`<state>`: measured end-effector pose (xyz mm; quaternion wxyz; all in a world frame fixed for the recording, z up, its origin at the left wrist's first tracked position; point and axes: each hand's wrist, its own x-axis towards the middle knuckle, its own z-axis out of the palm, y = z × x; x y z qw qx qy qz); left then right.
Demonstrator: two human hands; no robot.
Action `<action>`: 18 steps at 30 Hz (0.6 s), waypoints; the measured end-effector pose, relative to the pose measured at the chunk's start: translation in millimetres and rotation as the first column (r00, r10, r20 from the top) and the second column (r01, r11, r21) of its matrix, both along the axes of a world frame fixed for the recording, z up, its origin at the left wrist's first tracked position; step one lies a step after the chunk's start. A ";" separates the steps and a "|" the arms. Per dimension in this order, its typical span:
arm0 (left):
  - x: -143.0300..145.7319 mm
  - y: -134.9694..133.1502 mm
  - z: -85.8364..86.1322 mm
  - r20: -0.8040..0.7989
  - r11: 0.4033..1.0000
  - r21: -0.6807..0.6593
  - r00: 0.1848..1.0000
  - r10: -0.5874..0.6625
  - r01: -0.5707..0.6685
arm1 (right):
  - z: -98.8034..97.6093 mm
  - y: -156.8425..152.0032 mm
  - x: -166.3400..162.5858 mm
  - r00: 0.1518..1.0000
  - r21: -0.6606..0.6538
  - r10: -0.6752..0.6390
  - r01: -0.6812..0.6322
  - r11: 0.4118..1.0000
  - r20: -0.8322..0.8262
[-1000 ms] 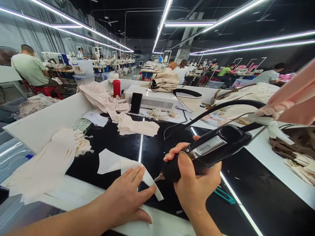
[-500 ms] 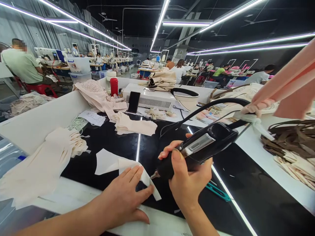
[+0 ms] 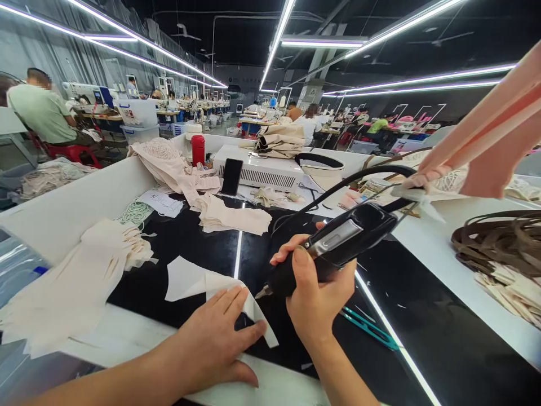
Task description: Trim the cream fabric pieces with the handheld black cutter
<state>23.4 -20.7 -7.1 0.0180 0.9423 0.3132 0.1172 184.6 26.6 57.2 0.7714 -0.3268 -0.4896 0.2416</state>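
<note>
My right hand (image 3: 316, 301) is closed around a black corded hand tool (image 3: 333, 245), whose metal tip points down and left just above a white fabric piece (image 3: 194, 280). That piece lies on the glossy black worktable (image 3: 422, 321). Flat on the near edge of the same piece rests my left hand (image 3: 215, 341), fingers spread and pressing it down. The tool's black cable (image 3: 350, 179) arcs up to the right, where a pink cloth strip (image 3: 486, 138) hangs.
Cream fabric stacks (image 3: 76, 282) lie at left and more fabric (image 3: 230, 217) behind. Teal snips (image 3: 372, 330) lie right of my wrist. Brown straps (image 3: 499, 242) pile at right. A phone (image 3: 233, 176), red bottle (image 3: 198, 150) and white machine (image 3: 270, 169) stand at the back. Other workers sit beyond.
My right hand with the tool has shifted slightly left and up, its tip nearer the fabric's fold. The left hand stays pressed on the piece.
</note>
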 end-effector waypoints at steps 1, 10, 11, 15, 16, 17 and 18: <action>-0.1 -0.1 0.2 0.000 1.000 -0.004 1.000 0.001 -0.001 | -0.2 1.4 -0.4 1.000 0.004 0.005 -0.005 1.000 -0.011; -0.3 -1.7 -0.3 0.010 0.999 0.023 1.000 -0.025 0.025 | -4.4 7.5 -4.9 0.999 -0.005 0.042 -0.042 0.999 0.017; -0.7 -2.3 0.6 0.011 0.999 0.030 1.000 -0.025 0.025 | -3.9 6.2 -4.7 0.999 -0.006 0.035 -0.035 0.999 0.022; -6.0 -4.0 5.7 0.050 0.999 0.043 0.998 -0.027 0.025 | -1.8 -3.0 -3.5 1.000 -0.018 0.016 -0.016 1.000 0.023; -7.9 -3.9 7.0 0.067 0.999 0.044 0.997 -0.026 0.023 | -1.7 -5.7 -3.4 1.000 -0.016 0.016 -0.015 1.000 0.020; -9.8 -3.5 8.1 0.083 0.999 0.047 0.996 -0.023 0.020 | -1.7 -8.1 -3.3 1.000 -0.012 0.017 -0.016 1.000 0.020; -11.4 -3.0 9.0 0.096 0.999 0.049 0.995 -0.021 0.016 | -2.0 -10.3 -3.2 1.000 -0.005 0.019 -0.019 1.000 0.020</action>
